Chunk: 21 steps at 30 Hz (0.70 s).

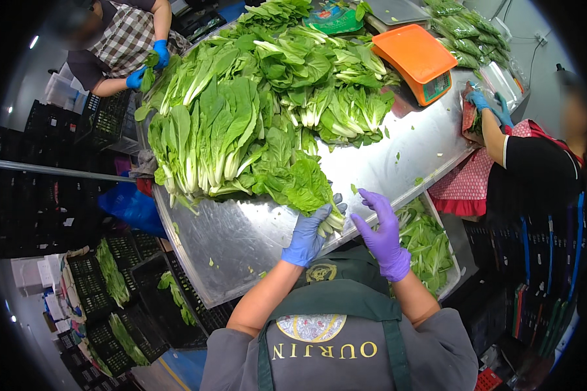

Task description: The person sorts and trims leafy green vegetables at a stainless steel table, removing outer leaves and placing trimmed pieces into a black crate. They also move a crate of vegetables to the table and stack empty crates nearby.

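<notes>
My left hand point(310, 234), in a blue glove, grips the pale stem ends of a bunch of leafy greens point(310, 185) above the near edge of the metal table point(239, 244). To its right, my right hand point(381, 229) wears a purple glove; its fingers are apart and hold nothing. A large heap of leafy greens point(215, 122) with white stems covers much of the table beyond my hands. Loose leaf scraps lie on the metal. The fingers of my left hand are partly hidden by the bunch.
An orange-topped scale point(416, 54) stands at the back right, near bagged greens point(464, 39). One co-worker point(132, 39) handles leaves at upper left; another point(533, 151) works at the right edge. A bin of greens point(457, 264) is below the table; black crates point(85, 278) stand left.
</notes>
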Available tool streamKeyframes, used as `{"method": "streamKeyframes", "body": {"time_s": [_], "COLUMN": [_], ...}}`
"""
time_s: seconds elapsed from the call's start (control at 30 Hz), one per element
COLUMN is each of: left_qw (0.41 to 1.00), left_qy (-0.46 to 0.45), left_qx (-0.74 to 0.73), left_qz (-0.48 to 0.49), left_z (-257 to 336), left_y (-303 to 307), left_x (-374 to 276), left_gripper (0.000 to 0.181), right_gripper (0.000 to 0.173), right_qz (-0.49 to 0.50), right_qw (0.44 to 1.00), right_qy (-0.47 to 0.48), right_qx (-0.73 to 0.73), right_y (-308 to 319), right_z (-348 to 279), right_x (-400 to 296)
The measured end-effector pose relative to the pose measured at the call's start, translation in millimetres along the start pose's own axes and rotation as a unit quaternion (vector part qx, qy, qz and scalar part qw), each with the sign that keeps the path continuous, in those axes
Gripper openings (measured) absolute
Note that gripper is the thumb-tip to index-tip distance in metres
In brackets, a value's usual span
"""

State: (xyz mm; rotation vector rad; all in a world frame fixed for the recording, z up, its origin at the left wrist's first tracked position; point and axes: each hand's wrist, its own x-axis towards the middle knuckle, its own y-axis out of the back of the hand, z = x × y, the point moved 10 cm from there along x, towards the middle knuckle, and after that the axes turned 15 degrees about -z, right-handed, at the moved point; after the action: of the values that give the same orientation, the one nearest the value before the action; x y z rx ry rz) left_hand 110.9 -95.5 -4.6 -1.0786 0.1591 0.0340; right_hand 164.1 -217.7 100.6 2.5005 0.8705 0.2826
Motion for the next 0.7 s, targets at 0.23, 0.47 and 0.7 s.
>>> {"method": "streamKeyframes", "body": {"time_s": [0.23, 0.47, 0.7], "left_qw": [0.976, 0.971, 1.000], "left_qy": [0.089, 0.040, 0.023], "left_qx": [0.192, 0.223, 0.014], "left_qz": [0.060, 0.082, -0.004], "left_z": [-2.3, 8.3, -16.4], "left_y": [17.2, 5.2, 4.1], "left_x": [8.3, 21.5, 40.8], "left_gripper": [0.035, 0.028, 0.053], "right_gripper": [0.097, 0.106, 0.082], "right_qz": [-0.093, -0.089, -0.075], "right_qw": [0.994, 0.995, 0.961], "right_qy": [0.040, 0.027, 0.005], "right_qx": [-0.028, -0.032, 0.266], "right_y": [-46.0, -56.4, -73.6], "right_z": [-13.0, 2.3, 66.4], "right_x": [7.1, 18.0, 38.4]}}
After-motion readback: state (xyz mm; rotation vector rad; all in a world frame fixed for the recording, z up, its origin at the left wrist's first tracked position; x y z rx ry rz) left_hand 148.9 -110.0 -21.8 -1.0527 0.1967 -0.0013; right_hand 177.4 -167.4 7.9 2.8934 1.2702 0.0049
